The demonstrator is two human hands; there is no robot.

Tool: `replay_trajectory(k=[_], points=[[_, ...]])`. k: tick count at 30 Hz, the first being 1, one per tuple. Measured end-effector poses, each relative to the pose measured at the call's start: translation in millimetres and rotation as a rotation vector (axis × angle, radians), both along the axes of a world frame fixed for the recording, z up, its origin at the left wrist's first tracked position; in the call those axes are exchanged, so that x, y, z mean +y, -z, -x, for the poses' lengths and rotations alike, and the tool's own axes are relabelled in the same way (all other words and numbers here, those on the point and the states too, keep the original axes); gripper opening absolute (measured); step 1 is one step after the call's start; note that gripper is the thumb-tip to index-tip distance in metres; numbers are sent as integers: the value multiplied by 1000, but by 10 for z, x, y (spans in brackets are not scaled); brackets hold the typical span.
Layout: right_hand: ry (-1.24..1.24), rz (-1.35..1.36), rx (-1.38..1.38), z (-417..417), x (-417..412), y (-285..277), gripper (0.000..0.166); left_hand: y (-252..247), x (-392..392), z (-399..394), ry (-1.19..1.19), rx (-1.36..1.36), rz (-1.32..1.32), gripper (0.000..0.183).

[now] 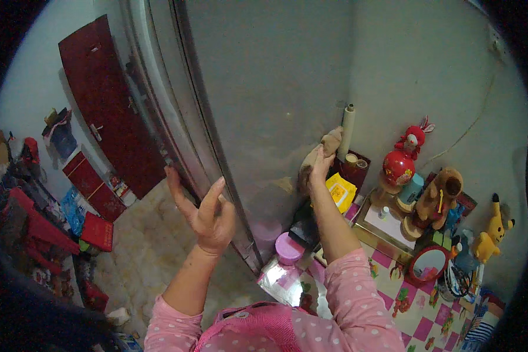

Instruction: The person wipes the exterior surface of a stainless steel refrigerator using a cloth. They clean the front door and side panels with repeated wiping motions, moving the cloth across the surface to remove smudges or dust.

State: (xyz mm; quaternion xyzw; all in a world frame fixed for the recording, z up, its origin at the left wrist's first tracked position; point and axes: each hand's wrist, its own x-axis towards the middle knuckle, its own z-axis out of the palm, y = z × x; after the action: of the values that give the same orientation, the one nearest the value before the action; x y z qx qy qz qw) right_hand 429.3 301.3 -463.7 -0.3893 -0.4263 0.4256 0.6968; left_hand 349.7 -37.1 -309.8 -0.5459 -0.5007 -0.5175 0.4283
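My left hand (211, 215) is raised with its fingers apart and nothing in it, in front of the vertical frame edge (207, 145) of a large smooth grey panel (273, 88). At the panel's right side, my right hand (322, 165) is at a crumpled beige cloth (308, 169), with the fingers on it; how firmly they grip is hard to see. Just right of that hand a pale roll (346, 130) stands upright. Beneath the right forearm lie a yellow packet (341, 192) and a dark item (305, 233). A round pink-lidded container (289, 247) is near the panel's foot.
A table with a checked cover (422, 303) holds a round red-framed mirror (430, 264), a brown plush toy (440, 198), a red ball-shaped ornament (398, 168) and a yellow plush figure (493, 237). Further left are a dark red door (110, 105), a red box (97, 232) and piled clothes (39, 233).
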Motion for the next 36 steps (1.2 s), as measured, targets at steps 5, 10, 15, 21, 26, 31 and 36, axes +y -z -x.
replay_trajectory(k=[5,10,15,21,26,31,36], points=[[-129,18,-5,150,-964,-272,71,45,-26,48,29,-58,-11,51],[-183,-428,-148,302,-2104,-48,76,39,-34,32,5,-31,-8,50],[-195,-917,-376,215,-2475,-17,73,31,-44,38,1,-39,11,51],[-138,-922,-281,239,-2083,-108,67,5,-28,6,9,-45,4,51],[-319,-560,103,308,-1555,-32,61,60,-22,30,32,-81,-4,48],[-304,-253,258,272,-548,241,60,5,-36,-1,-24,-22,0,49],[-157,-46,174,-50,0,159,71,9,55,-32,35,-42,-24,48]])
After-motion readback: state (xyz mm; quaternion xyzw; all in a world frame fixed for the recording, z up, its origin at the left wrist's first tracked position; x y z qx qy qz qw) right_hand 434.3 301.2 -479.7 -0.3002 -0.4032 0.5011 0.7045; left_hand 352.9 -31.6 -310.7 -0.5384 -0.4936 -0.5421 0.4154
